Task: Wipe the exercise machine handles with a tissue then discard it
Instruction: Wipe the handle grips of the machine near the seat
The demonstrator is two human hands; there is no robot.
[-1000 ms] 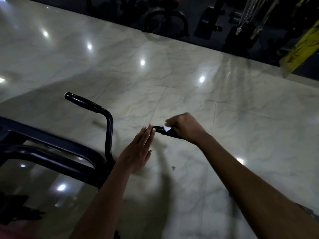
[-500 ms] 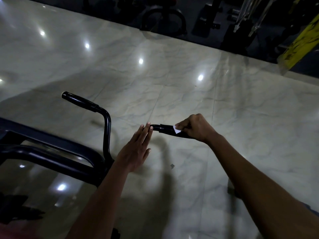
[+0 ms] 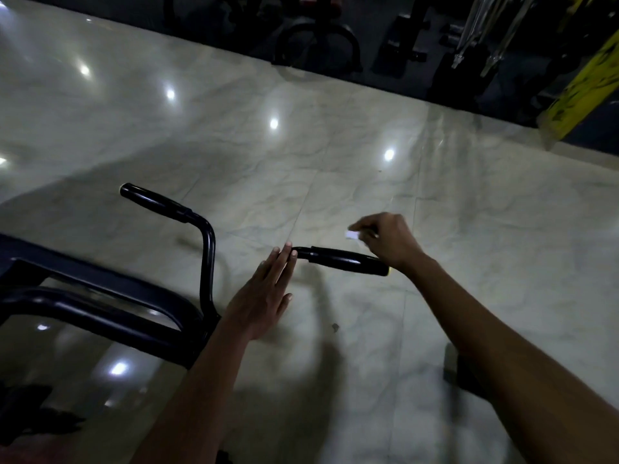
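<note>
The black exercise machine frame (image 3: 100,309) fills the lower left. Its left handle (image 3: 154,202) sticks up and to the left. The right handle (image 3: 345,261) lies nearly level at the centre, fully bare along its grip. My left hand (image 3: 264,293) is flat with straight fingers, the fingertips touching the inner end of the right handle. My right hand (image 3: 388,241) hovers just above the handle's outer end and pinches a small white tissue (image 3: 352,235) between thumb and fingers, clear of the grip.
Glossy pale marble floor (image 3: 335,155) stretches all around, with light spots reflected in it. Dark gym equipment (image 3: 318,45) lines the far edge, and a yellow frame (image 3: 582,82) stands at the upper right. A small dark speck (image 3: 335,327) lies on the floor below the handle.
My right hand slid the tissue outward along the right handle, then lifted off its outer end, leaving the grip bare. My left hand stayed flat at the inner end.
</note>
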